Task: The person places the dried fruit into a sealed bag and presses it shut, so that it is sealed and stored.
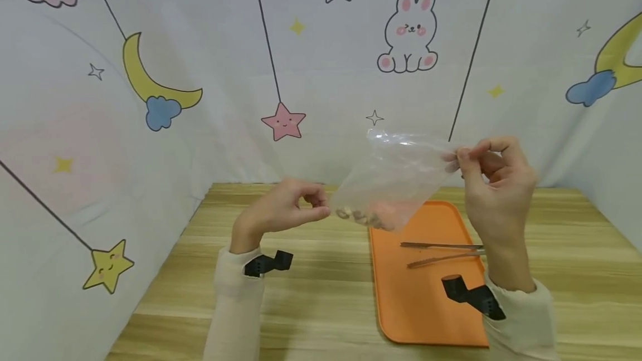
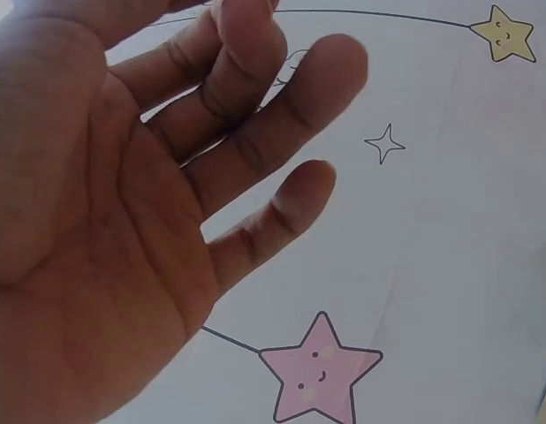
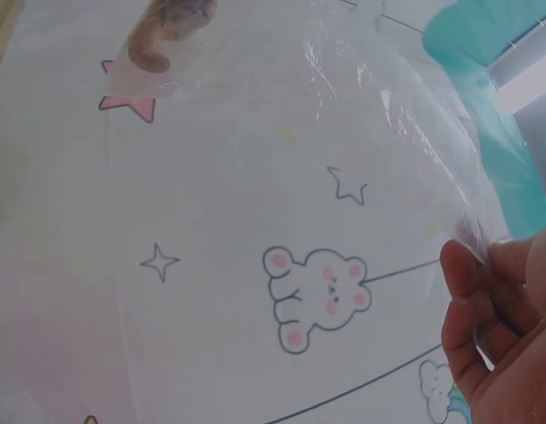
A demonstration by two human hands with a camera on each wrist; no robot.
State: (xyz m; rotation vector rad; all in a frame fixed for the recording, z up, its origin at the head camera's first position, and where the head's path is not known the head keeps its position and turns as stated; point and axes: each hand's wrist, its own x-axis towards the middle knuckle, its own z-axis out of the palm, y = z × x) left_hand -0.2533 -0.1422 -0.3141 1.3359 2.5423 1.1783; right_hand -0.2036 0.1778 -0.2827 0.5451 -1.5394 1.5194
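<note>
Head: bag [image 1: 401, 169] overlaps tray [image 1: 426, 305]; right wrist [image 1: 510, 263] partly hides tongs [image 1: 441, 245].

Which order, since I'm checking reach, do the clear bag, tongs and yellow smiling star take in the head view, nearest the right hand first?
1. Clear bag: pinched by the right hand.
2. Tongs: on the orange tray, below and left of the hand.
3. Yellow smiling star: on the curtain, far left.

curtained booth, cartoon-printed cloth [image 1: 331, 60] around table [image 1: 311, 294]
</note>
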